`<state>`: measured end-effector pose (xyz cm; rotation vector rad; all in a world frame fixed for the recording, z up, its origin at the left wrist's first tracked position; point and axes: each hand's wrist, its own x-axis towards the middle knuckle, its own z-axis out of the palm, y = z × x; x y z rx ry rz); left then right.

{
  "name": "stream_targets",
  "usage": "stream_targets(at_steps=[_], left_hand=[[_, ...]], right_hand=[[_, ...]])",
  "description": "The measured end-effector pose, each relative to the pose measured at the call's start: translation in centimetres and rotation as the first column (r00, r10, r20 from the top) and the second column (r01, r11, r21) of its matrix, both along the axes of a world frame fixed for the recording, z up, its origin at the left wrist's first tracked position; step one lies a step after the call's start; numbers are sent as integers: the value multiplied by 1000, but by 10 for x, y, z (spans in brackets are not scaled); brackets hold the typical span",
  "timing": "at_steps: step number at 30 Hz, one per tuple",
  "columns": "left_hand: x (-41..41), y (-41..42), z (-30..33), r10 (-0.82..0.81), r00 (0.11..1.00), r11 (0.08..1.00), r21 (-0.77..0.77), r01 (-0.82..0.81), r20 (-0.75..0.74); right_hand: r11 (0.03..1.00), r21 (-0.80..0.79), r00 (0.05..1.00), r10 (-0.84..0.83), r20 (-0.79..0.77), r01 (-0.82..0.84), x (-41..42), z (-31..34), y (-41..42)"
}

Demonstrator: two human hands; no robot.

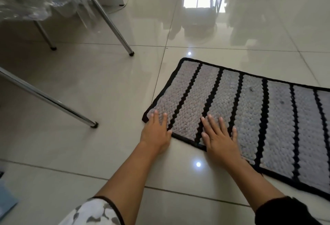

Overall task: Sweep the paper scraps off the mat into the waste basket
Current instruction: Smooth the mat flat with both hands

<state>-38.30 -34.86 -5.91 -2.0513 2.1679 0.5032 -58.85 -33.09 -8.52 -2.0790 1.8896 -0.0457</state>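
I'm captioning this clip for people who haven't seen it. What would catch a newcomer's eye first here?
First, the grey mat with black stripes, lying at an angle on the glossy tiled floor at right. Next, the two bare hands pressed flat on its near corner, fingers spread: the left hand at the corner edge, the right hand further in. Chrome furniture legs slant across the upper left.

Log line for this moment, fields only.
left hand: flat, open | right hand: flat, open | grey black-striped woven mat: under both | scraps: none seen | basket: unseen
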Motion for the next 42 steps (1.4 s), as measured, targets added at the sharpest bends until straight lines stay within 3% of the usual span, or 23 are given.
stream_targets(at_steps=[5,11,15,18,19,21,24,27,31,33,36,38,42], left_hand=[[-3,14,2,-60,998,956,-287,62,17],[3,6,-35,-73,990,967,-251,40,-121],[1,5,-34,153,952,957,-199,-209,-264],[-3,-4,-28,408,873,879,-142,-454,-266],[-1,-4,-28,409,879,879,-154,-452,-245],[1,3,-33,223,952,936,-228,-269,-210],[11,13,-39,20,984,960,-271,-69,-180],[16,8,-42,3,989,972,-234,-38,-149],[15,3,-26,-7,997,998,-56,3,-77],[6,12,-19,-49,998,996,-81,47,-33],[-8,38,-18,-98,984,992,-91,85,-147],[-11,52,-18,-132,977,988,-96,118,-165],[-19,68,-12,-102,964,994,-66,89,-246]], right_hand=[[994,32,995,102,-11,-102,-19,6,21],[992,57,992,115,-56,-112,-21,2,18],[989,99,992,111,-53,-106,-21,3,20],[988,105,991,120,-66,-112,-19,5,17],[989,100,991,116,-64,-110,-18,4,17],[990,93,992,110,-69,-103,-19,4,18],[990,87,991,114,-70,-108,-19,5,20],[989,95,990,123,-71,-116,-19,3,17],[975,175,990,141,-17,-136,-22,10,12],[981,148,992,125,-5,-123,-25,17,18],[994,58,996,-88,-29,90,-37,25,37],[975,93,978,-197,-73,204,-50,27,50],[953,200,973,-220,-69,229,-67,26,68]])
